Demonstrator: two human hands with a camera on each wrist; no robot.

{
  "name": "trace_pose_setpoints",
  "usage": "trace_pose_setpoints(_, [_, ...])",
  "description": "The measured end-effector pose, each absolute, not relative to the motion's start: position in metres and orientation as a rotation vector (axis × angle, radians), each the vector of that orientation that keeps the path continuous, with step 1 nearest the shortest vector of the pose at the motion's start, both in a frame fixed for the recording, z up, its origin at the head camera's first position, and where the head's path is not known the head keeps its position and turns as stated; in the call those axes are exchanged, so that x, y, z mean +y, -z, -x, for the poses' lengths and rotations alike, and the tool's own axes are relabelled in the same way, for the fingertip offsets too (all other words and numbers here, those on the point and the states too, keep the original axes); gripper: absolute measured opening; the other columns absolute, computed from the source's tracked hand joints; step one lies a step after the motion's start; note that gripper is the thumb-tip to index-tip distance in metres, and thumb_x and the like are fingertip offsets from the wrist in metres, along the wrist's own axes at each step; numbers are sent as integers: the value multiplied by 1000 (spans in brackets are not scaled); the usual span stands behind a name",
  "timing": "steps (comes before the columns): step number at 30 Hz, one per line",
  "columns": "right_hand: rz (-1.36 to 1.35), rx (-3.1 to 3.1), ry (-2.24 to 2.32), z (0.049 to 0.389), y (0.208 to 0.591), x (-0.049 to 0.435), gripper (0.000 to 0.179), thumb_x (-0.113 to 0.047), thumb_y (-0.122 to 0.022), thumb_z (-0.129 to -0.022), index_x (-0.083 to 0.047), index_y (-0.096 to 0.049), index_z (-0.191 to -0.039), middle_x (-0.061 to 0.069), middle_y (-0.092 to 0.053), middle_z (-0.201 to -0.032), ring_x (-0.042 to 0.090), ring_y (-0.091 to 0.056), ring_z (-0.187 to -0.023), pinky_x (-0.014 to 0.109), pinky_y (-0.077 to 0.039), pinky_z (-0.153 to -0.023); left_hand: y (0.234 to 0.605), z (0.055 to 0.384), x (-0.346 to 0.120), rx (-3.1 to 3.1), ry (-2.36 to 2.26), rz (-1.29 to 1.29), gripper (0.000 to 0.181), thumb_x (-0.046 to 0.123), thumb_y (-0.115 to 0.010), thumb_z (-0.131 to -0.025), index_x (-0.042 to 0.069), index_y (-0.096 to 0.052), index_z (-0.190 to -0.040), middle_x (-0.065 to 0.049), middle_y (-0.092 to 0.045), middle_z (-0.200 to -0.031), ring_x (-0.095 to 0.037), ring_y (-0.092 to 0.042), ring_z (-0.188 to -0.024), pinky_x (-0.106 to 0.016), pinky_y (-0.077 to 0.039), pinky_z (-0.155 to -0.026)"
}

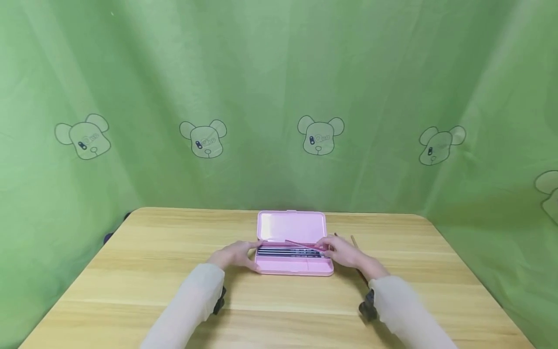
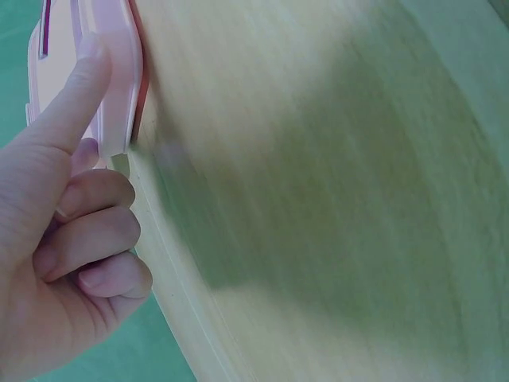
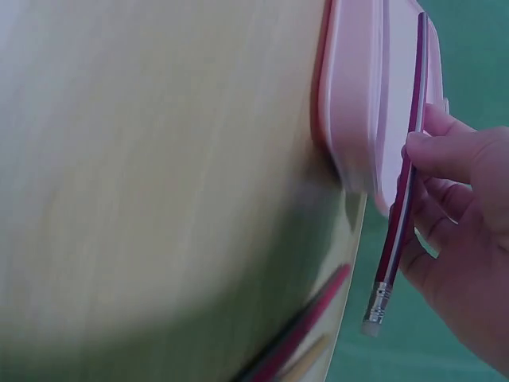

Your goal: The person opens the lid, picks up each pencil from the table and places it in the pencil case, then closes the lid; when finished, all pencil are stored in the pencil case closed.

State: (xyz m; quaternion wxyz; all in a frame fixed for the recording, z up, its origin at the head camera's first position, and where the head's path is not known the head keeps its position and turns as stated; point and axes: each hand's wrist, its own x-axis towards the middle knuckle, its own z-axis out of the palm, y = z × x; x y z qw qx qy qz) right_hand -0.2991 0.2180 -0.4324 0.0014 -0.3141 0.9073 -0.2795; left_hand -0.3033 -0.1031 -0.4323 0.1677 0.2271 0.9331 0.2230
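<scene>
A pink pencil case point(image 1: 281, 266) lies open on the table with its lid point(image 1: 292, 225) tipped back. Several dark striped pencils point(image 1: 283, 251) lie side by side in its long compartment. My left hand point(image 1: 237, 254) holds the case's left end, thumb at the front and index finger toward the back; its other fingers are curled in the left wrist view. Over the right part of the case, my right hand point(image 1: 342, 251) pinches a dark red striped pencil point(image 3: 395, 231) between thumb and fingers. Its metal band and eraser point(image 3: 375, 310) show below the hand in the right wrist view.
To the right of the case, a red-and-black pencil point(image 3: 298, 334) and a tan wooden stick point(image 3: 306, 360) lie on the wooden table point(image 1: 131, 291), partly hidden by my right arm. A green curtain point(image 1: 261, 72) with bear-head prints hangs behind the table.
</scene>
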Motion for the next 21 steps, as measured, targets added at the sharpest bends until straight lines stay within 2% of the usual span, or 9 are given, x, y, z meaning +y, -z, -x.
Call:
trace_pose_setpoints(2, [1023, 2823, 868, 301, 434, 211, 23, 7, -56, -80, 3, -63, -102, 9, -60, -87, 20, -54, -82, 33, -48, -76, 432, 303, -103, 2654, -626, -650, 85, 33, -77, -69, 12, -36, -140, -19, -38, -140, -36, -36, -128, -46, -30, -106])
trace_pose_setpoints(6, [1063, 2806, 835, 304, 436, 198, 26, 9, -54, -80, 3, -63, -103, 10, -61, -93, 25, -58, -89, 40, -49, -83, 431, 303, -103, 2650, -623, -653, 86, 33, -77, -69, 11, -35, -140, -20, -38, -140, -37, -36, -128, -47, -30, -106])
trace_pose_setpoints(13, [1116, 2836, 752, 308, 439, 181, 26, 8, -56, -79, -2, -66, -102, 5, -60, -86, 19, -57, -82, 34, -50, -77, 431, 304, -103, 2661, -603, -652, 87, 34, -78, -68, 11, -35, -141, -21, -39, -139, -35, -38, -127, -46, -31, -106])
trace_pose_setpoints(21, [1171, 2810, 731, 313, 443, 166, 27, 9, -56, -79, 1, -66, -102, 7, -61, -84, 18, -56, -79, 32, -50, -77, 429, 304, -102, 2658, -590, -629, 88, 35, -77, -68, 12, -34, -141, -21, -37, -140, -36, -37, -127, -46, -32, -105])
